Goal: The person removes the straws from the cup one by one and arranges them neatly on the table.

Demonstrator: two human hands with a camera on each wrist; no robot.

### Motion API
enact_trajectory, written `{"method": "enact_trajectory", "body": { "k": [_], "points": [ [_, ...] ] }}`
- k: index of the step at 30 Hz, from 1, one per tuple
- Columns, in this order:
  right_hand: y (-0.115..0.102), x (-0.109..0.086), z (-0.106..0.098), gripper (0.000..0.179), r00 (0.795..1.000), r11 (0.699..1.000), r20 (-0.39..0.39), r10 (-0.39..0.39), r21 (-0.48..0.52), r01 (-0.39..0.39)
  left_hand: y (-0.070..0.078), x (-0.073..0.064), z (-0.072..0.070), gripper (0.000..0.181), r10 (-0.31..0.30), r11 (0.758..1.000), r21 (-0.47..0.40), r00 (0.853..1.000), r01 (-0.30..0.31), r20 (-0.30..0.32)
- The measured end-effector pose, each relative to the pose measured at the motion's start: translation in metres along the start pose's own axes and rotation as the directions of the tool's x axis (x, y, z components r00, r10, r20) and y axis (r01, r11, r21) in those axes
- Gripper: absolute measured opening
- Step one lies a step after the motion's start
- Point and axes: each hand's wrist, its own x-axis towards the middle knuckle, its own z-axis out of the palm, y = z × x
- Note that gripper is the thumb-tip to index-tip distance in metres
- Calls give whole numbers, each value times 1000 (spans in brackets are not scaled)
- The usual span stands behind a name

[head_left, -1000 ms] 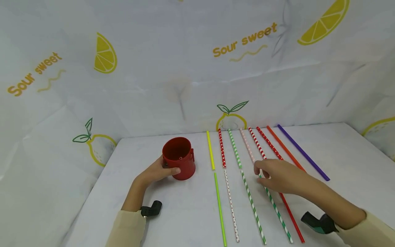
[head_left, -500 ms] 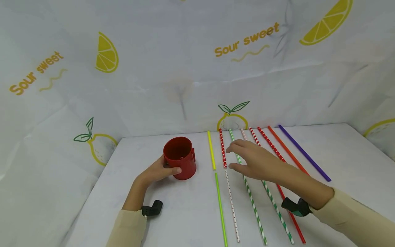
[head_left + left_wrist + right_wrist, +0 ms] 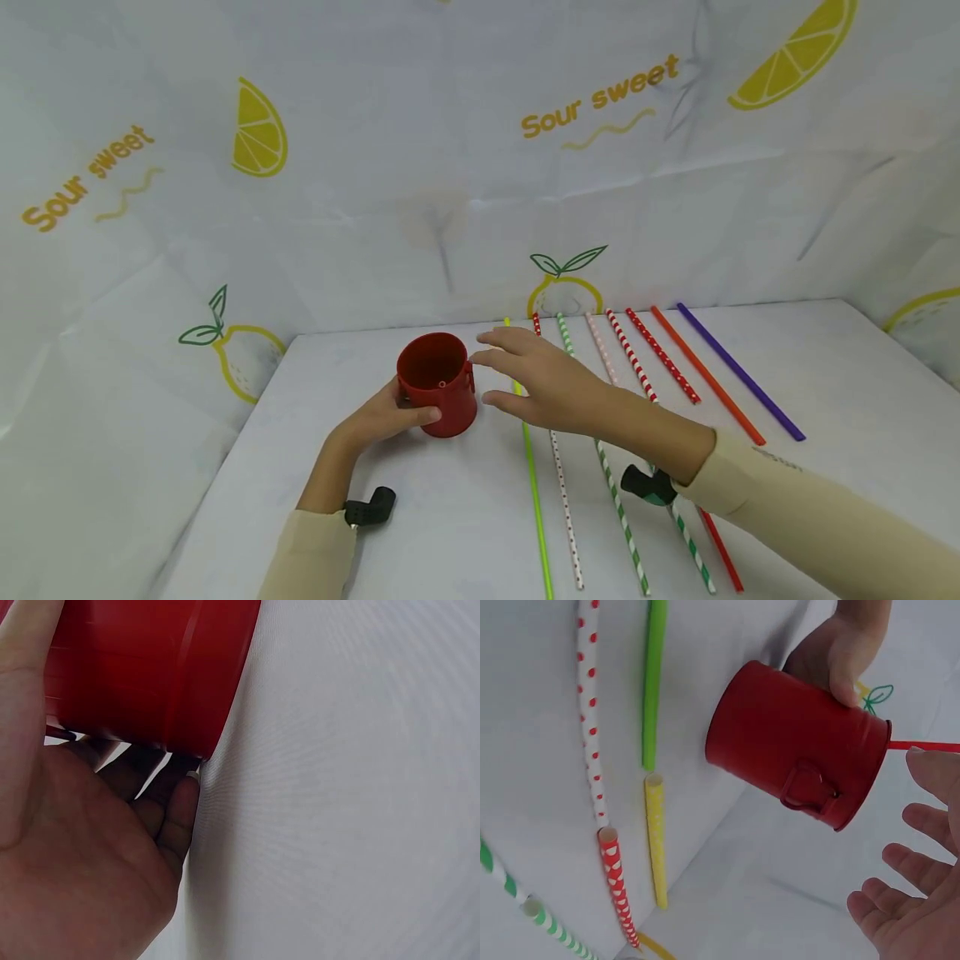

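A red metal pail (image 3: pixel 450 410) stands on the table left of the centre, with a small lug on its side. My left hand (image 3: pixel 387 417) grips it from the left, thumb across the front and fingers round behind; in the left wrist view the fingertips sit low at the pail. My right hand (image 3: pixel 543 379) reaches in from the right, fingers extended and apart, holding nothing. Its fingertips come right up to the pail's lug side. In the right wrist view a thin red bar (image 3: pixel 924 745) juts from the pail's rim toward the right thumb.
Paper straws lie in two rows right of the pail, among them a lime green one (image 3: pixel 537 508), a red-dotted one (image 3: pixel 663 357), an orange one (image 3: pixel 708 375) and a purple one (image 3: pixel 740 372). My right forearm passes over several. A lemon-print cloth (image 3: pixel 360 208) rises behind.
My right hand has travelled left from above the middle straws to beside the pail, its curled fingers spreading apart. My left hand and the pail have stayed in place.
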Motion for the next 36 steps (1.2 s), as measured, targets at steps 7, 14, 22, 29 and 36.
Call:
{"method": "enact_trajectory", "body": {
  "k": [7, 14, 22, 29, 36],
  "points": [
    [-11, 25, 17, 40, 999, 999, 0, -37, 16, 37, -3, 2, 0, 78, 5, 1000, 9, 1000, -5, 7],
    [-11, 36, 26, 29, 999, 999, 13, -46, 15, 46, -2, 1, 0, 79, 14, 1000, 5, 1000, -14, 12],
    [-11, 39, 34, 23, 999, 999, 13, -46, 25, 46, -1, 0, -1, 80, 14, 1000, -4, 1000, -14, 16],
    [-11, 40, 39, 19, 999, 999, 7, -39, 34, 39, -1, 0, -1, 79, 28, 1000, 3, 999, -28, 20],
    [-11, 40, 40, 18, 999, 996, -8, -36, 80, 36, -1, 1, -1, 78, 20, 1000, -11, 1000, -20, 24]
  ]
}}
